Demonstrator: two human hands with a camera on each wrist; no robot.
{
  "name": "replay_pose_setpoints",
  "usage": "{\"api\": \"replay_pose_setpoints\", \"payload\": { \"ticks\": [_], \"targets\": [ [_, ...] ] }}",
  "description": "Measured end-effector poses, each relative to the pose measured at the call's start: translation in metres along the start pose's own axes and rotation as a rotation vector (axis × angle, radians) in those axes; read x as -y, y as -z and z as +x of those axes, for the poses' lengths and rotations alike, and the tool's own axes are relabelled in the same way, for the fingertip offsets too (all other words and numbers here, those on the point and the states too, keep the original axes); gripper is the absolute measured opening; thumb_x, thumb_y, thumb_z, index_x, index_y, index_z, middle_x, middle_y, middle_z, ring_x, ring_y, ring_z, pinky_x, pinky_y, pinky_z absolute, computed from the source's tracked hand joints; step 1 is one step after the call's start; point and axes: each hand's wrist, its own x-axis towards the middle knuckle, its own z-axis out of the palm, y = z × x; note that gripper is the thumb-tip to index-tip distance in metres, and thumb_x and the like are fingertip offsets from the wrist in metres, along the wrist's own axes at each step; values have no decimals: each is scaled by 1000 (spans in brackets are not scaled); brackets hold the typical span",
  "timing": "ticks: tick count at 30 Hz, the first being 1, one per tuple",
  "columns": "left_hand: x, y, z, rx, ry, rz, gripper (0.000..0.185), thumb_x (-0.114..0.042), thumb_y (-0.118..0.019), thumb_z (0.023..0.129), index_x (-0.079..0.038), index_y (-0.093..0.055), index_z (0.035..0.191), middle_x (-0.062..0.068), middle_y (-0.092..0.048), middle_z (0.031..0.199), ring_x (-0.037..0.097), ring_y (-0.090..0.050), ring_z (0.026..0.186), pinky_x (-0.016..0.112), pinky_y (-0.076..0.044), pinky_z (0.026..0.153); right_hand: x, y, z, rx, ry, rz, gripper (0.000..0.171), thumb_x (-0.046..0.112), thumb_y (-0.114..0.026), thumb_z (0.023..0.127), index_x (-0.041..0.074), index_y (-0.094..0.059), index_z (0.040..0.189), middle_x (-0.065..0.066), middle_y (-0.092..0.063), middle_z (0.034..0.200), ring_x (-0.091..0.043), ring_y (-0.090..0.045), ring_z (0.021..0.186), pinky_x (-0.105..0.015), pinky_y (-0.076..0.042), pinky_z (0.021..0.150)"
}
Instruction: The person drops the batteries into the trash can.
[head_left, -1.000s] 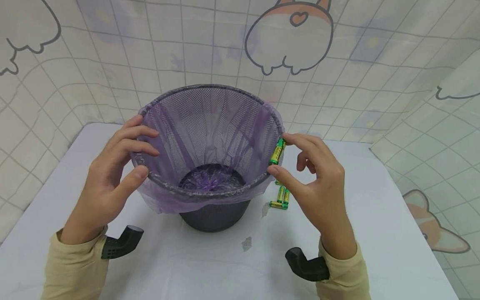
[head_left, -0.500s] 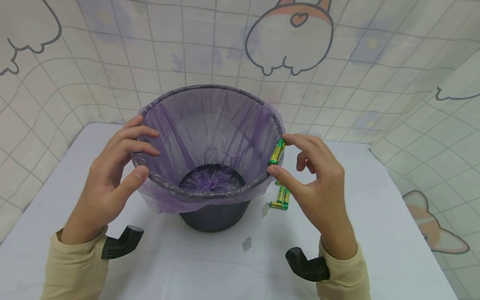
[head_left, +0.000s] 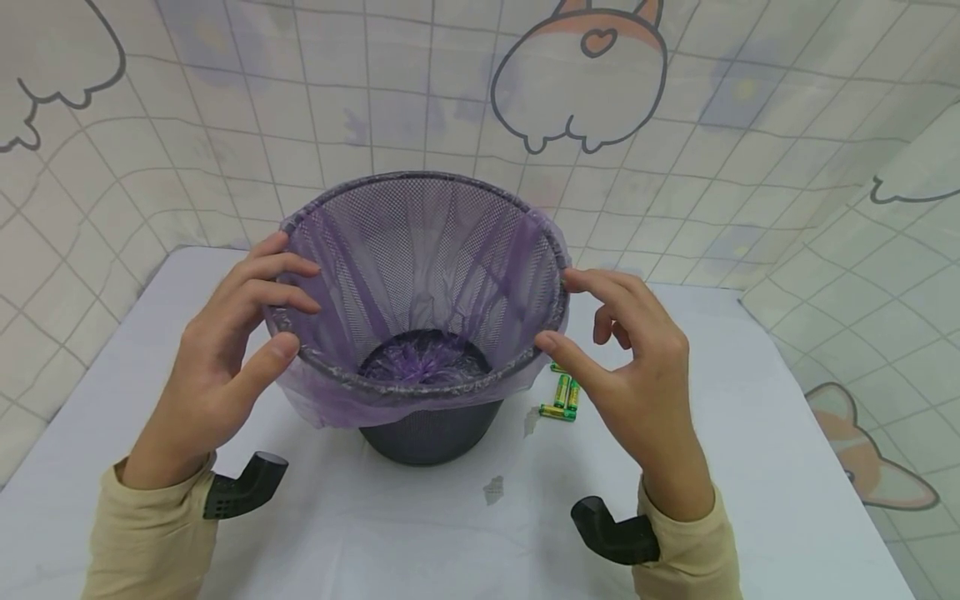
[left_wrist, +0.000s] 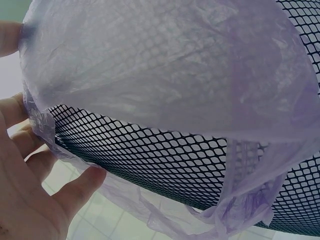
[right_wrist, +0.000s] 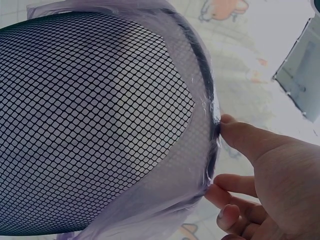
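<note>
In the head view, a black mesh bin [head_left: 431, 442] stands on a white-covered table [head_left: 352, 533] between the two hands, a purple liner [head_left: 348, 410] folded over its rim. The left hand [head_left: 206, 358] is unclenched, two fingers stretched over the rim and the thumb at its near side. The right hand [head_left: 648, 354] touches the opposite side with extended index finger and thumb, its other fingers bent; a green spot [head_left: 564, 282] by that index fingertip is too small to identify. Below the right thumb, toward the bin, several green-and-yellow batteries [head_left: 561, 392] lie on the table, one partly hidden. In the left wrist view, the left thumb meets the liner's edge, while some fingertips are hidden behind the plastic. In the right wrist view, the right thumb and a finger touch the liner-covered rim, spread apart along it
</note>
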Motion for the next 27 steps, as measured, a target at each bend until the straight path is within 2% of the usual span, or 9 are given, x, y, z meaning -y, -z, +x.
{"api": "replay_pose_setpoints", "payload": {
  "ticks": [7,14,27],
  "targets": [
    [0,0,0,-1,4,-8,16,-1,-55,89,10,-60,99,15,-55,129,39,-24,144,36,-27,123,0,3,-2,-6,-9,-18,53,7,-83,70,6,-66,120,-8,-68,115,-9,-44,74,-18,-36,65],
    [0,-1,0,-3,-2,-12,18,-1,-55,89,14,-59,98,15,-55,129,39,-24,144,37,-26,123,-2,5,-3,-28,-19,-11,50,10,-84,71,6,-67,118,-9,-68,112,-10,-44,74,-16,-35,65],
    [0,0,-1,2,-1,3,18,-1,-54,89,14,-58,98,15,-55,129,39,-24,144,35,-28,122,-6,9,-7,-37,-33,-33,54,3,-84,67,7,-67,118,-9,-68,110,-9,-43,73,-15,-35,65]
  ]
}}
